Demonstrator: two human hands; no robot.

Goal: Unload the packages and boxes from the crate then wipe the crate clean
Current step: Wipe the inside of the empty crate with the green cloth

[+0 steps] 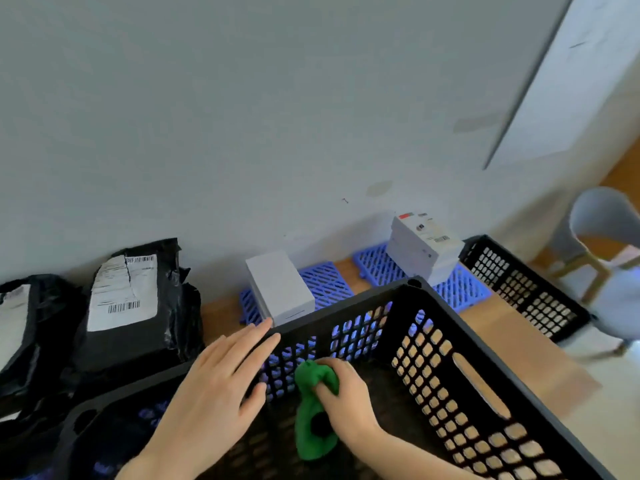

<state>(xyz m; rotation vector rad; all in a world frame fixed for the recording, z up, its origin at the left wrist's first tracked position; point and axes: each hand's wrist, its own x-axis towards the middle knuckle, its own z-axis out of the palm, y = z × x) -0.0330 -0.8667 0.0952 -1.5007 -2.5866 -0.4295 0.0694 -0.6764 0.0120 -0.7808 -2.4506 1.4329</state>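
Wiping stage: the black lattice plastic crate (349, 308), nearest in the scene, looks unloaded.

The right hand (349, 400) reaches inside it, fingers curled tight round a crumpled green cloth (310, 377) held against the inner face of the far wall. The left hand (214, 386) lies on the far-left rim, fingers straight and relaxed, steadying it. Black plastic mailer packages (135, 306) lie to the left, and white cardboard boxes (280, 289) stand on blue slatted pallets (325, 278) beyond. Next, I judge, the cloth should sweep along the remaining walls and the floor.
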